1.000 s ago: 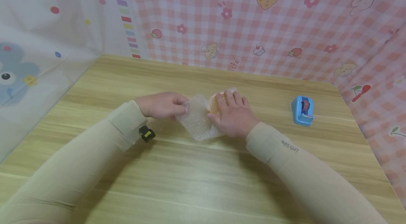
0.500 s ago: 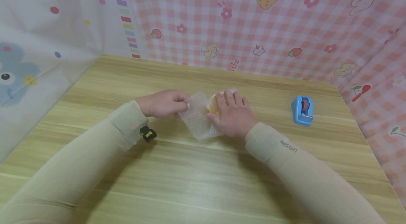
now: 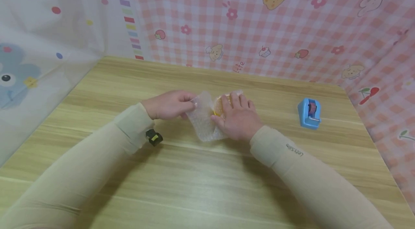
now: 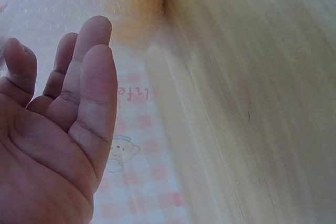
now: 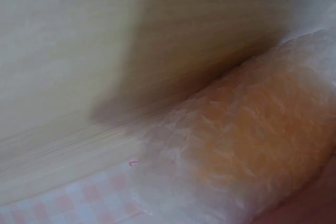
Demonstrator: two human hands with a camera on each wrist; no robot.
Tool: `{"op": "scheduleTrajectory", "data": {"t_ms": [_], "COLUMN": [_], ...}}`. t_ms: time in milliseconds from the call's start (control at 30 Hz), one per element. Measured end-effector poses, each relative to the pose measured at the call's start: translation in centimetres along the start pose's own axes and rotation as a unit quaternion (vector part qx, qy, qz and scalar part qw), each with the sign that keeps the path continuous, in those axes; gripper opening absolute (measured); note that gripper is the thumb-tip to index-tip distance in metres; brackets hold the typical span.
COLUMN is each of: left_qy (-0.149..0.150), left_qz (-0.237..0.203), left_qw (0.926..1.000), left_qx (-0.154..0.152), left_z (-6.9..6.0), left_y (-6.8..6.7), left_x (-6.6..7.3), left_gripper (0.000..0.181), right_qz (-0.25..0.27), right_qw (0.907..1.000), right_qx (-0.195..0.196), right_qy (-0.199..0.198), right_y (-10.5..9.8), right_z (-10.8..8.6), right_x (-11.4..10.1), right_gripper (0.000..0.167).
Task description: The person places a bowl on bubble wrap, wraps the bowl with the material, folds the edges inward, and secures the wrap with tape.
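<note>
Between the table's side edges (image 3: 360, 130), bubble wrap (image 3: 201, 120), left grip (image 3: 166, 105) pinching its border, right grip (image 3: 239, 120) (fingers spread) on top

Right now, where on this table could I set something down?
The table looks bare in front, between the left sleeve and right sleeve, and also between the right grip and blue tape dispenser. The middle is crowded: the left grip pinches bubble wrap, and the right rests where it covers a yellow item.

2 grips (image 3: 168, 105) (image 3: 240, 119), 1 bubblewrap (image 3: 204, 120), 1 orange obj (image 3: 219, 106), 1 tape disp (image 3: 309, 113).
</note>
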State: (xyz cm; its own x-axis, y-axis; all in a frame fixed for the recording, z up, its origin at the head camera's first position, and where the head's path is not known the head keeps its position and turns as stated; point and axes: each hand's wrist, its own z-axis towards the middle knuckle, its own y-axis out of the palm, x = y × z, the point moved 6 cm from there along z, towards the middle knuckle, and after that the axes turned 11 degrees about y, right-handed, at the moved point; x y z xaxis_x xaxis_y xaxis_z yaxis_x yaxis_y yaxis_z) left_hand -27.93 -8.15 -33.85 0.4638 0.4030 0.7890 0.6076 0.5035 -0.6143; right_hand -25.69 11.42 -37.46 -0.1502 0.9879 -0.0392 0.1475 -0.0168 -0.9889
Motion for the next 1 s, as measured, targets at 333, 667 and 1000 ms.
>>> {"op": "scheduleTrajectory", "data": {"t_ms": [333, 667, 1000], "left_qy": [0.013, 0.016, 0.026], "left_qz": [-0.013, -0.009, -0.036], "left_qw": [0.9996, 0.9987, 0.9976], "left_qx": [0.019, 0.048, 0.052], "left_z": [0.5, 1.0, 1.7], "left_y": [0.4, 0.5, 1.2], "left_x": [0.4, 0.7, 0.8], "left_gripper": [0.033, 0.032, 0.034], "right_qz": [0.006, 0.015, 0.021], "right_qw": [0.9999, 0.9998, 0.9998], "right_qx": [0.008, 0.011, -0.002], "right_qy": [-0.004, -0.003, 0.005], "right_y": [-0.3, -0.3, -0.1], "right_z": [-0.2, -0.1, 0.1], "right_x": [-0.2, -0.2, 0.1], "right_gripper": [0.089, 0.087, 0.078]}}
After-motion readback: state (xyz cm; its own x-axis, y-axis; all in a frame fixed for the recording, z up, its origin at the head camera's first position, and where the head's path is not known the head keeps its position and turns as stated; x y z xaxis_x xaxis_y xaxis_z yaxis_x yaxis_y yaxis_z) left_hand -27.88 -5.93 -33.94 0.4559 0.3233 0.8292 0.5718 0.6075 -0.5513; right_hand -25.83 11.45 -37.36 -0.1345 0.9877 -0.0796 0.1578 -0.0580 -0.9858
